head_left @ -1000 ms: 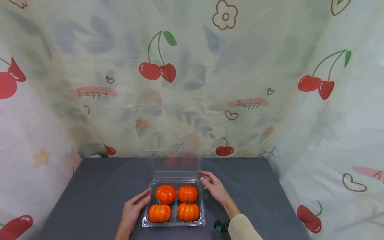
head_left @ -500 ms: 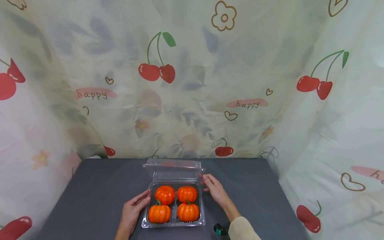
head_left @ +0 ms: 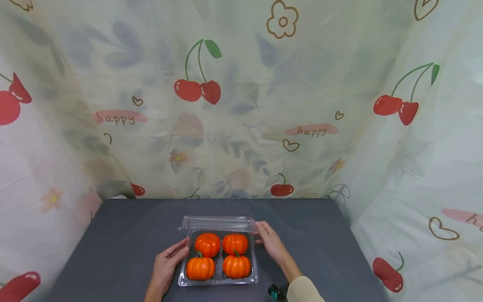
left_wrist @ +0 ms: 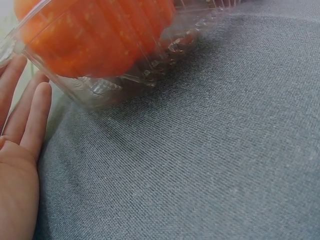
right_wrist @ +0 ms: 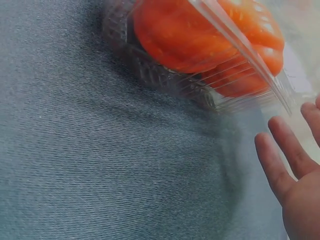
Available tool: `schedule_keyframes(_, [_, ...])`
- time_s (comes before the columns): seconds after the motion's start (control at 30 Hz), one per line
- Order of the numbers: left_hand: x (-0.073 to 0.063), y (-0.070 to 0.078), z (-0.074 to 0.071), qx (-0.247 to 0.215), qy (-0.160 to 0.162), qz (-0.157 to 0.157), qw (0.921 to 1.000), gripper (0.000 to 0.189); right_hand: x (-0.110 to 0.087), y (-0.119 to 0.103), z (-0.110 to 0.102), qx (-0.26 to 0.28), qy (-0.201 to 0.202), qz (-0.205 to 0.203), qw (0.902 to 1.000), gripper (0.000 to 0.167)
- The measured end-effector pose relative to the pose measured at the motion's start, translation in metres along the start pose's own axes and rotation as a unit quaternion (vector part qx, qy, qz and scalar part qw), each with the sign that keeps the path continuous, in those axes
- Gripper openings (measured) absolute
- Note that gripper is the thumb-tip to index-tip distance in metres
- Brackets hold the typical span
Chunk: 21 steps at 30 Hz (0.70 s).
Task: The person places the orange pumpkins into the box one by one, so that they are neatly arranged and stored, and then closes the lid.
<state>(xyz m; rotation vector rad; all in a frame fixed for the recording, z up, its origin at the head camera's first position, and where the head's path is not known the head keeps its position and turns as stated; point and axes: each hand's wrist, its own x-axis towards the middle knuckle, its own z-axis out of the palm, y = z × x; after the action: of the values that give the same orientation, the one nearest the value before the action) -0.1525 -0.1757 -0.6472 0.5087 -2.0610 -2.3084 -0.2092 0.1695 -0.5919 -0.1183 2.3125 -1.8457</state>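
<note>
A clear plastic clamshell box (head_left: 218, 282) holds several shiny orange pumpkins (head_left: 236, 266) with green stems. Its clear lid (head_left: 219, 222) is tilted up over the back edge, partway between upright and down. My left hand (head_left: 167, 262) rests against the box's left side; its fingers look straight in the left wrist view, beside the box wall (left_wrist: 90, 97). At the lid's right corner, the fingertips of my right hand (head_left: 272, 242) touch the plastic. Straight fingers (right_wrist: 272, 162) show in the right wrist view, but the index finger and thumb are not plainly visible there.
The box stands on a dark grey cloth-covered table (head_left: 132, 235). A small black and teal device (head_left: 277, 292) is near the right sleeve (head_left: 303, 289). A cherry-print curtain (head_left: 234, 126) encloses the back and both sides.
The lid has swung from upright down and forward toward the box. My right hand has moved slightly down and right with its corner. The left hand and the pumpkins look unmoved.
</note>
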Motion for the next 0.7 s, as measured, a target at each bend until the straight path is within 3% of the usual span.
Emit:
schedule_keyframes(0.23, [-0.003, 0.003, 0.001, -0.076, -0.026, 0.002, 0.9968, 0.052, -0.006, 0.001, 0.0, 0.011, -0.021, 0.021, 0.9995, 0.042])
schedule_keyframes(0.53, [-0.006, 0.009, -0.001, -0.063, -0.01, -0.026, 0.9976, 0.061, -0.01, 0.007, 0.001, -0.019, -0.036, 0.004, 0.9991, 0.038])
schedule_keyframes(0.7, [-0.005, 0.006, -0.004, -0.093, -0.047, 0.004, 0.9946, 0.034, -0.014, 0.008, 0.002, -0.028, -0.044, 0.0, 0.9986, 0.04])
